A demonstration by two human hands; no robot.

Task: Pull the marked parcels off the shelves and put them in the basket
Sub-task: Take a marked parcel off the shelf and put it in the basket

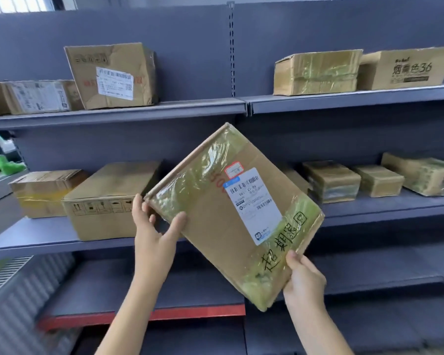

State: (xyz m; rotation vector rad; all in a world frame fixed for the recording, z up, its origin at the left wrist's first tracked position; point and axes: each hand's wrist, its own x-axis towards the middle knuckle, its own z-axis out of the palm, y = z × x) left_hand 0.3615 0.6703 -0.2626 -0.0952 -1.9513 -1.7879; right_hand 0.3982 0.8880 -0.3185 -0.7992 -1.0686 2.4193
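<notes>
1. head view: flat brown cardboard parcel with black handwriting (231,216) hangs tilted before the grey shelves (113,112).
2. left hand (154,234) clamps its 9 o'clock corner.
3. right hand (303,280) pinches its 5 o'clock edge.

The held parcel (231,213) covers part of the middle shelf (369,211) and most of a carton (294,179) behind it. Small print on its shipping label (254,203) is too blurred to read. The left hand (154,231) hides the parcel's lower left corner. At the left edge, a labelled box (34,97) is cut off, and a green object (3,163) is blurred beyond telling.
</notes>
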